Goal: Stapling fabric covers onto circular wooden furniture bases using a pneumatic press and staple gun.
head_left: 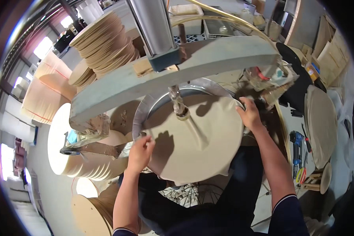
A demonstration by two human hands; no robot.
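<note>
While we look down at the press, this is what we've got:

Cloth: a beige fabric sheet [196, 137], smooth with one crease running out from the middle, draped over a round form; its edges hang off the near side.
Ring: a shiny metal rim [141, 112] curves around the far-left edge of the cloth.
Left hand: our left hand [141, 151] sits curled at the cloth's left edge, fingers pinching the fabric.
Right hand: our right hand [248, 114] is at the right edge, fingers bent over the cloth and gripping it.
Press: a steel cylinder [151, 25] comes down through a grey-green curved beam [177, 72] to the cloth's centre.
Stacks: round tan wooden discs [106, 41] piled far left, pale flat ones [61, 137] beside us.
Tools: a blue power tool [296, 139] lies right, well apart.
</note>
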